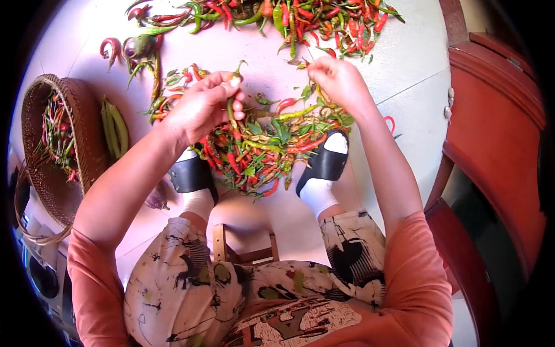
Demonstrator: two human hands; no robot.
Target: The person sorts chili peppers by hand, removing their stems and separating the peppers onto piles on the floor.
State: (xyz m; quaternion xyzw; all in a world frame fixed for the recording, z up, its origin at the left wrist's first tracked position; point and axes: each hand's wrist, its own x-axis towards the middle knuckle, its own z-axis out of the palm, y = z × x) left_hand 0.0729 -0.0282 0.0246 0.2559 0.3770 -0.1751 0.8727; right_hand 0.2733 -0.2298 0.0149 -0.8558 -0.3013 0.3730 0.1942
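My left hand (203,104) is closed around a green chili pepper (230,109), whose curled stem sticks up past the thumb. To the right, my right hand (340,85) is pinched shut over the far edge of the near pile; whatever its fingertips may hold is too small to make out. Beneath both hands, between the feet, spreads a pile of red, green and yellowish chili peppers (263,156) mixed with leaves. A long yellow-green chili (298,113) lies on top of it, below my right hand.
A larger heap of chilies (295,16) lies at the far side. On the left are a round eggplant (139,47), a woven basket (87,133) holding small chilies, and long green vegetables (115,128). Red wooden furniture (491,115) stands right; a small wooden stool (218,243) is below.
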